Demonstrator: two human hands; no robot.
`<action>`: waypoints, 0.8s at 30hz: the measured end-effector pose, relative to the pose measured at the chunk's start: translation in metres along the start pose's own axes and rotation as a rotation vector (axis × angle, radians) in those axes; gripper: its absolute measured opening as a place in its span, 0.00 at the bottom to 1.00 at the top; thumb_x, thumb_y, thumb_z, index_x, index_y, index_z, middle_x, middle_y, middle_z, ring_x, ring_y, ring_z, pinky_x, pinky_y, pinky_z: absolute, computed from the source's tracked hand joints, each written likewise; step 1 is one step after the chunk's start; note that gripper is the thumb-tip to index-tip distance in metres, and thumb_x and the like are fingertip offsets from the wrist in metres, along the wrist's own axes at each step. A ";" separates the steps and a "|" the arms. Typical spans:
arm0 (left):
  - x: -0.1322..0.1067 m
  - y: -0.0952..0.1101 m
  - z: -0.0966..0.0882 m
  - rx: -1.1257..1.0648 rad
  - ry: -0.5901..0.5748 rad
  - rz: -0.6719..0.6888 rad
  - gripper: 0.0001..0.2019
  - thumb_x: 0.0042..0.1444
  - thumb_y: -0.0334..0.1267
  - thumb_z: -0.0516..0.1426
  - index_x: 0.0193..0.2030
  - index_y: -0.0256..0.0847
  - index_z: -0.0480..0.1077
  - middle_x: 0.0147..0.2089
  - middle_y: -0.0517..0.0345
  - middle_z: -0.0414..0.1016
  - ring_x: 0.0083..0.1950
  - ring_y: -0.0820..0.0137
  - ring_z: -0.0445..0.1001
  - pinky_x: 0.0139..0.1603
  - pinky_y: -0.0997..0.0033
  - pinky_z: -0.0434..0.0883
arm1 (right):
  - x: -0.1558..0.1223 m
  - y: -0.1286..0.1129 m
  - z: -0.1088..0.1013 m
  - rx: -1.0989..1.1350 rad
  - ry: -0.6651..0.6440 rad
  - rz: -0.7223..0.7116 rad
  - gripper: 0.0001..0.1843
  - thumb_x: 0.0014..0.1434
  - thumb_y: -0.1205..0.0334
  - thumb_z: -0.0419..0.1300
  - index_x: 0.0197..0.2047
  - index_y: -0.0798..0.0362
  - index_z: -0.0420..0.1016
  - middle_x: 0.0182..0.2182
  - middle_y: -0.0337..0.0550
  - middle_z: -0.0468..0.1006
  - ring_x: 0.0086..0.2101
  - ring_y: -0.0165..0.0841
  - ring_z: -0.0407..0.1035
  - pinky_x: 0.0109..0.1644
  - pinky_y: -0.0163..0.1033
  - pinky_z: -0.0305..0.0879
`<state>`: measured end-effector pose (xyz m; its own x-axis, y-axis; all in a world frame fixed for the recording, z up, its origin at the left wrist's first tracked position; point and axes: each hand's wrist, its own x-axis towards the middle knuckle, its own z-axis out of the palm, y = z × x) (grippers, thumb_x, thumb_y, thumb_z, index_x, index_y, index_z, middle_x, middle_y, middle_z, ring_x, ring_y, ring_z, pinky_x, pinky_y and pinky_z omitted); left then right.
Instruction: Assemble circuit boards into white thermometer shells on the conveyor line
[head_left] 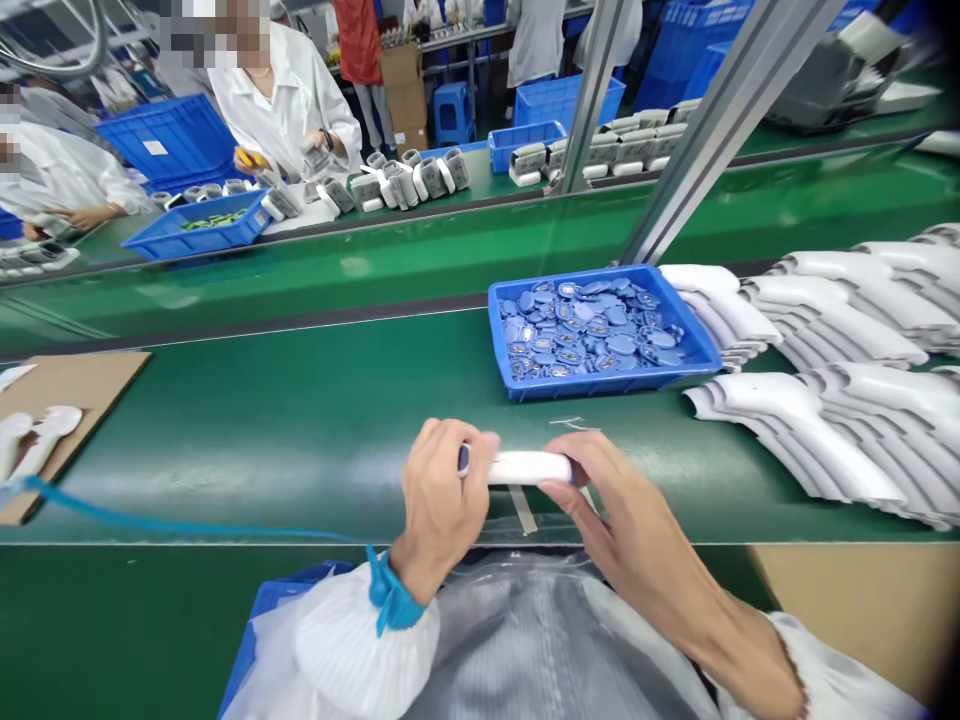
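My left hand and my right hand both grip a long white plastic housing above the green conveyor belt. A small blue piece shows at the housing's left end, partly covered by my left fingers. Farther forward, a blue plastic tray holds many rounded blue parts with metallic centres. Stacked white gun-shaped plastic housings lie to the right of my right hand, and more lie beyond them.
A cardboard sheet with white pieces lies at the belt's left. A blue wrist strap and cord trail from my left wrist. Metal posts rise beyond the belt, where co-workers handle parts beside blue crates.
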<state>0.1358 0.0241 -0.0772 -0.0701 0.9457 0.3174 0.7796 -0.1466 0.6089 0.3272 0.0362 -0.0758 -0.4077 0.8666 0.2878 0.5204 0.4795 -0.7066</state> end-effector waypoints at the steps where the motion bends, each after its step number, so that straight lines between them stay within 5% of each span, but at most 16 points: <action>1: -0.001 -0.001 0.005 0.016 0.088 -0.078 0.18 0.70 0.43 0.52 0.28 0.41 0.66 0.28 0.58 0.70 0.33 0.68 0.65 0.37 0.64 0.61 | -0.003 0.000 0.001 0.008 -0.061 0.015 0.07 0.72 0.59 0.54 0.50 0.48 0.69 0.39 0.42 0.76 0.33 0.30 0.71 0.35 0.35 0.69; 4: 0.002 -0.004 0.019 0.071 0.155 -0.112 0.25 0.69 0.44 0.53 0.20 0.42 0.52 0.19 0.62 0.57 0.25 0.70 0.55 0.30 0.65 0.54 | -0.011 -0.005 0.009 -0.022 -0.121 -0.008 0.10 0.73 0.57 0.52 0.52 0.50 0.69 0.35 0.40 0.76 0.27 0.30 0.69 0.28 0.35 0.65; 8: 0.011 -0.009 0.018 0.062 0.096 -0.059 0.27 0.68 0.43 0.51 0.18 0.42 0.49 0.17 0.62 0.54 0.23 0.71 0.53 0.29 0.65 0.52 | -0.014 -0.014 0.022 -0.049 -0.030 -0.027 0.14 0.74 0.55 0.50 0.51 0.54 0.71 0.32 0.41 0.75 0.24 0.30 0.67 0.27 0.37 0.63; 11: 0.008 -0.012 0.003 -0.063 0.003 -0.094 0.20 0.68 0.46 0.54 0.24 0.42 0.67 0.25 0.58 0.70 0.30 0.69 0.66 0.35 0.66 0.63 | -0.011 -0.012 0.024 0.147 -0.061 0.260 0.18 0.71 0.47 0.52 0.45 0.53 0.74 0.27 0.39 0.74 0.22 0.30 0.64 0.27 0.37 0.61; 14: -0.004 -0.015 -0.005 -0.241 0.101 -0.089 0.12 0.68 0.45 0.54 0.40 0.41 0.74 0.45 0.52 0.78 0.48 0.64 0.74 0.50 0.64 0.69 | -0.008 -0.001 0.023 0.523 -0.176 0.628 0.26 0.70 0.39 0.49 0.34 0.51 0.71 0.18 0.34 0.67 0.17 0.28 0.55 0.19 0.35 0.52; 17: -0.009 -0.022 0.004 -0.307 0.302 -0.264 0.23 0.71 0.50 0.50 0.26 0.41 0.68 0.30 0.56 0.74 0.34 0.68 0.72 0.40 0.67 0.69 | -0.005 0.005 0.028 0.716 -0.391 0.740 0.29 0.70 0.38 0.46 0.32 0.51 0.71 0.16 0.33 0.64 0.15 0.26 0.50 0.17 0.34 0.46; 21: 0.005 -0.030 0.027 -0.299 0.388 -0.392 0.29 0.68 0.55 0.53 0.18 0.41 0.63 0.18 0.62 0.63 0.23 0.73 0.61 0.29 0.69 0.61 | 0.000 -0.006 0.041 0.285 -0.476 0.508 0.19 0.69 0.44 0.53 0.42 0.50 0.75 0.26 0.39 0.76 0.22 0.29 0.63 0.26 0.35 0.55; 24: 0.020 -0.032 0.035 -0.224 0.362 -0.374 0.29 0.67 0.52 0.55 0.16 0.41 0.61 0.17 0.62 0.60 0.22 0.74 0.59 0.28 0.70 0.59 | 0.002 -0.015 0.054 -0.078 -0.428 0.256 0.21 0.73 0.50 0.46 0.43 0.52 0.75 0.25 0.42 0.76 0.21 0.31 0.62 0.27 0.39 0.46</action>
<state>0.1314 0.0576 -0.1152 -0.5558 0.7912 0.2553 0.5123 0.0841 0.8547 0.2782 0.0231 -0.0994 -0.5222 0.8312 -0.1907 0.6917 0.2820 -0.6649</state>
